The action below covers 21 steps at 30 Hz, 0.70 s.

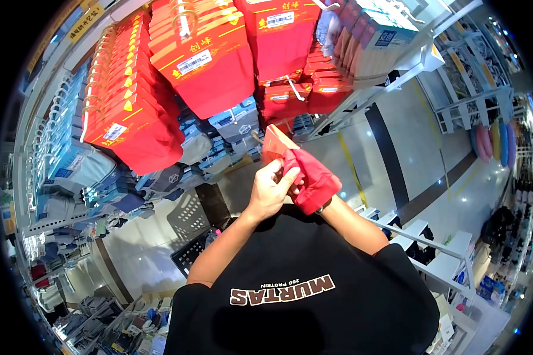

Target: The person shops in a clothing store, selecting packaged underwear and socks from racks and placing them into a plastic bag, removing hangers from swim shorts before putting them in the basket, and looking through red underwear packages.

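In front of my chest is a red packaged garment [315, 180] with a stiff red card [276, 144] at its top and a small hook on the card. My left hand [269, 190] is closed on the near side of the pack, thumb and fingers pinching where card and cloth meet. The red cloth drapes over much of my right hand [298, 179]. Its curled fingertips show at the cloth's edge, gripping the pack from the other side. A dark band is partly visible at my right wrist. The exact kind of garment cannot be made out.
Rows of red packs [204, 68] hang from rack hooks ahead, with blue packs [71, 157] to the left and below. Grey-blue packs [376, 38] hang at upper right. A dark perforated basket [188, 254] stands by my left arm. White metal racks [423, 239] stand right.
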Each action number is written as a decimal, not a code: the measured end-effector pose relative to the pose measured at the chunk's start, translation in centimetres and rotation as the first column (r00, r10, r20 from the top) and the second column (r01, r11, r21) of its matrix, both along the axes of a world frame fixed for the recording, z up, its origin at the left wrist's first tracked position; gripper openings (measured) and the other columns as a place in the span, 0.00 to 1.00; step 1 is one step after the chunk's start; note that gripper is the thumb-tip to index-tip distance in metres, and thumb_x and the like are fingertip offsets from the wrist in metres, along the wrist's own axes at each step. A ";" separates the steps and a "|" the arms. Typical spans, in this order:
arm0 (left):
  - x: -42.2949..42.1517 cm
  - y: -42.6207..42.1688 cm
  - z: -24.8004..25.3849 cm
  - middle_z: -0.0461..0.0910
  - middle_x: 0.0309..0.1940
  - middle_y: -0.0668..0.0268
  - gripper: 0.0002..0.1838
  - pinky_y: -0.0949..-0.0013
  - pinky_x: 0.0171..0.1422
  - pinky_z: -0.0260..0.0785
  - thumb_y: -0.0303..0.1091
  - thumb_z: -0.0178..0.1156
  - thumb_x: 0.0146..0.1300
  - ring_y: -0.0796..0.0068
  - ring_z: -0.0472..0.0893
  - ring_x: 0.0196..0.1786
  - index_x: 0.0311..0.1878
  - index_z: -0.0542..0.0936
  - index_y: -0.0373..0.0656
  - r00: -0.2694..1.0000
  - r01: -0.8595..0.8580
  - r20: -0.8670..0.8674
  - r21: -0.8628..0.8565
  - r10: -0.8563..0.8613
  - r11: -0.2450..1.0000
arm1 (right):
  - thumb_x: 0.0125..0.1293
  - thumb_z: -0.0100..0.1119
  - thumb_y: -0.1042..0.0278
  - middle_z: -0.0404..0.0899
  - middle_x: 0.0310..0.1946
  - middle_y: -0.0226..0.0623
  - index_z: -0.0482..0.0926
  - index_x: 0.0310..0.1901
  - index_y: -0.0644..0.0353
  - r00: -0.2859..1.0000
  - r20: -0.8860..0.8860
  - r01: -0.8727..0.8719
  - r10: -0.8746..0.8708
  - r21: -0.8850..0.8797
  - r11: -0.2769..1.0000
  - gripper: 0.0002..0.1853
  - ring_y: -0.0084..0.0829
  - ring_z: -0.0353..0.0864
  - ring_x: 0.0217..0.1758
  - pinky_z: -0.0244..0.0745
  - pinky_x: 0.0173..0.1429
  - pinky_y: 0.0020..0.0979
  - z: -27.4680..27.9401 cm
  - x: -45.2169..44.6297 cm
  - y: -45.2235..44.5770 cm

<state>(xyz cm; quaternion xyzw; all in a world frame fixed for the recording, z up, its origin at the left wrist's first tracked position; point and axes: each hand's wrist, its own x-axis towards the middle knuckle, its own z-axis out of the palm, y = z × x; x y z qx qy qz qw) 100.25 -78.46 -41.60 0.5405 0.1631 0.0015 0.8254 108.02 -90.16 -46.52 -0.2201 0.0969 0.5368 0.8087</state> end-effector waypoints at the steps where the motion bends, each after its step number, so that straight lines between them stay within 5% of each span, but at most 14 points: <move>1: -0.2 0.0 -0.2 0.83 0.33 0.66 0.08 0.75 0.35 0.75 0.32 0.60 0.72 0.81 0.80 0.31 0.45 0.78 0.35 0.998 -0.022 0.051 0.018 0.021 1.000 | 0.75 0.50 0.54 0.79 0.27 0.31 0.76 0.46 0.60 1.000 -0.013 -0.007 0.008 0.083 0.997 0.16 0.22 0.74 0.19 0.68 0.20 0.20 -0.5 0.2 0.1; 4: -0.9 0.4 -1.3 0.80 0.35 0.69 0.12 0.77 0.42 0.70 0.37 0.55 0.75 0.85 0.76 0.35 0.47 0.78 0.35 0.977 -0.115 0.194 0.116 0.091 0.987 | 0.75 0.54 0.57 0.82 0.36 0.35 0.74 0.54 0.62 0.975 0.200 0.134 -0.097 -0.183 0.974 0.16 0.26 0.81 0.28 0.77 0.28 0.26 -1.0 1.8 1.4; 6: -1.6 0.8 -2.3 0.76 0.33 0.73 0.17 0.78 0.41 0.64 0.44 0.52 0.77 0.87 0.71 0.35 0.44 0.77 0.37 0.979 -0.106 0.184 0.093 0.088 0.990 | 0.74 0.57 0.58 0.83 0.43 0.39 0.73 0.57 0.63 0.920 0.381 0.181 -0.092 -0.205 0.962 0.19 0.31 0.85 0.39 0.83 0.43 0.31 1.3 2.6 0.0; 8: -2.2 1.8 -4.0 0.74 0.33 0.74 0.19 0.78 0.40 0.62 0.46 0.51 0.77 0.87 0.69 0.35 0.43 0.76 0.38 0.991 -0.059 0.128 0.108 0.045 0.992 | 0.71 0.61 0.62 0.81 0.54 0.42 0.70 0.62 0.67 0.787 0.566 0.368 -0.243 -0.116 0.922 0.24 0.34 0.82 0.56 0.76 0.64 0.37 1.3 3.7 -0.8; 12: -1.9 0.8 -2.8 0.79 0.30 0.72 0.13 0.76 0.41 0.67 0.39 0.62 0.71 0.85 0.74 0.34 0.41 0.78 0.36 0.997 -0.080 0.014 0.237 0.079 0.968 | 0.72 0.61 0.67 0.81 0.54 0.40 0.70 0.61 0.67 0.630 0.717 0.450 -0.298 -0.025 0.893 0.21 0.31 0.82 0.54 0.77 0.62 0.36 2.8 7.3 -2.4; 17: -3.1 0.8 -5.0 0.85 0.41 0.61 0.13 0.72 0.47 0.75 0.37 0.60 0.72 0.76 0.84 0.41 0.50 0.80 0.36 1.000 0.018 -0.022 0.194 -0.014 0.981 | 0.74 0.58 0.62 0.78 0.58 0.37 0.69 0.65 0.60 0.401 0.801 0.505 -0.444 0.211 0.837 0.23 0.31 0.80 0.59 0.73 0.67 0.37 9.1 12.8 0.5; 21: -4.0 0.6 -5.0 0.84 0.40 0.61 0.12 0.71 0.49 0.76 0.34 0.60 0.71 0.76 0.83 0.41 0.49 0.80 0.33 0.997 0.048 -0.061 0.213 -0.036 0.976 | 0.74 0.59 0.63 0.78 0.58 0.37 0.69 0.65 0.59 0.320 0.819 0.490 -0.477 0.288 0.823 0.22 0.31 0.80 0.58 0.77 0.64 0.38 13.9 15.2 3.5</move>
